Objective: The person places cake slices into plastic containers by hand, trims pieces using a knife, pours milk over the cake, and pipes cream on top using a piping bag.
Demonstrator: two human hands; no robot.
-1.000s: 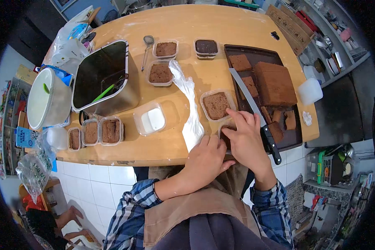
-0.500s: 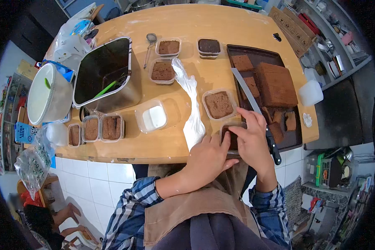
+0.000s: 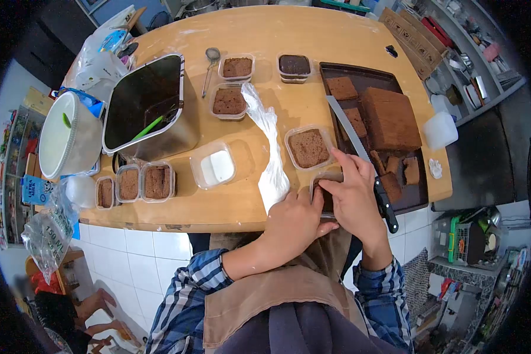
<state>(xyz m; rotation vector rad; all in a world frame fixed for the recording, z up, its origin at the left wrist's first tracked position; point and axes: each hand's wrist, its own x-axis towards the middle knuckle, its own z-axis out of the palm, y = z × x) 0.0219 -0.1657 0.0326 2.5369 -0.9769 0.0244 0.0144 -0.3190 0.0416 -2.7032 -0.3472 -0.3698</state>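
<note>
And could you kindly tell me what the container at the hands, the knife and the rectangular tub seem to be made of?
The container: probably clear, glossy plastic; thin, see-through rim.
The knife: grey, softly shiny blade, likely steel; smooth black handle, perhaps plastic.
The rectangular tub: apparently satin metal, by its silvery side.

Much of the near tub (image 3: 328,176) is hidden by the left hand (image 3: 294,221) and right hand (image 3: 358,200). Another person (image 3: 94,305) is partly lost in shadow at lower left. The print on the box (image 3: 418,44) cannot be read.
</note>
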